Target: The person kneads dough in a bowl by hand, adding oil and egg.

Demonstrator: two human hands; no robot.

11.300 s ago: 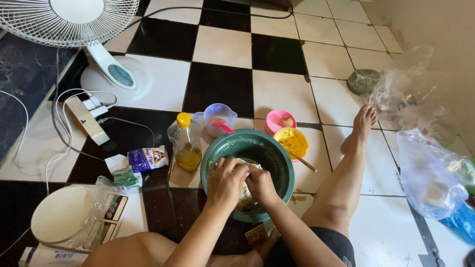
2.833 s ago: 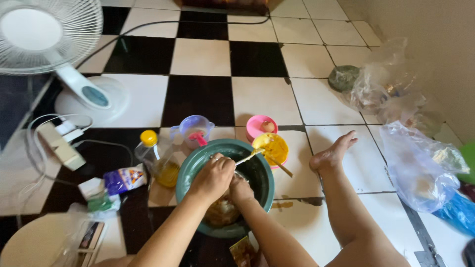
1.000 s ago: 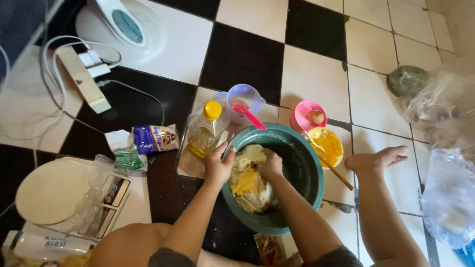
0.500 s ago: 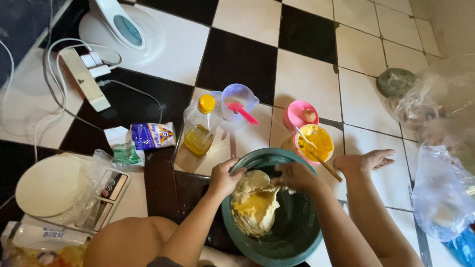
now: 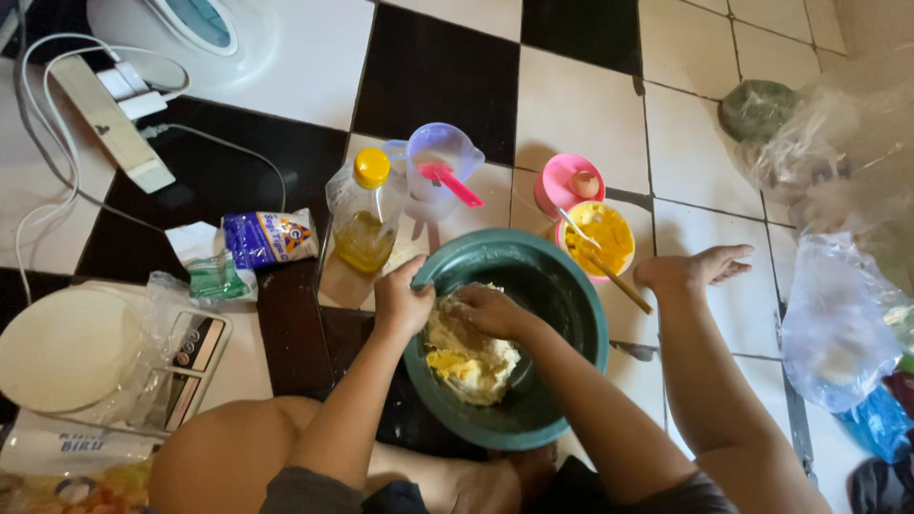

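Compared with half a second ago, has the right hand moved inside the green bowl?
Yes. Judged against the green bowl, the right hand went from the side near the yellow bowl leftward, onto the dough beside the left hand.

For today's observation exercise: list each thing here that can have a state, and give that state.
Left hand: gripping the bowl rim.
Right hand: pressed into the dough.
Green bowl: upright, holding dough.
Dough: shaggy, partly yellow.
Oil bottle: upright, yellow cap on, partly filled.
Measuring jug: upright, pink utensil inside.
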